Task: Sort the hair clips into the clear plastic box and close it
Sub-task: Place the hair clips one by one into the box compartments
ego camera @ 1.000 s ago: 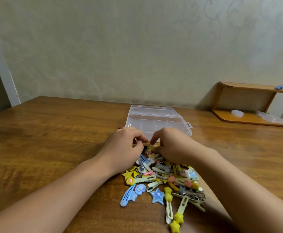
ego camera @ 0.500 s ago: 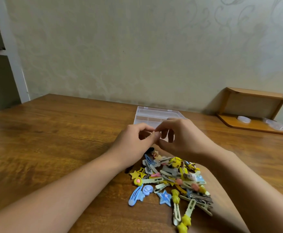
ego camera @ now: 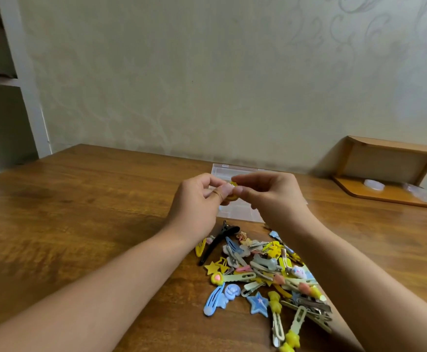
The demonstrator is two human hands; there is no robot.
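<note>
A small yellow hair clip (ego camera: 232, 191) is pinched between my left hand (ego camera: 198, 204) and my right hand (ego camera: 270, 196), raised above the table. Behind the hands lies the clear plastic box (ego camera: 235, 171), its lid down and mostly hidden by them. Below my hands a pile of hair clips (ego camera: 265, 273) is spread on the wooden table (ego camera: 80, 212): yellow, blue and pink ones, star shapes, and a long black clip (ego camera: 217, 242) at the pile's left edge.
A low wooden shelf (ego camera: 390, 174) stands at the back right against the wall, with a white round item and clear plastic on it. A white shelving frame (ego camera: 22, 80) rises at the far left. The table's left half is bare wood.
Both hands have risen from the pile and now hold a yellow clip between them above the table. The camera view has shifted slightly left.
</note>
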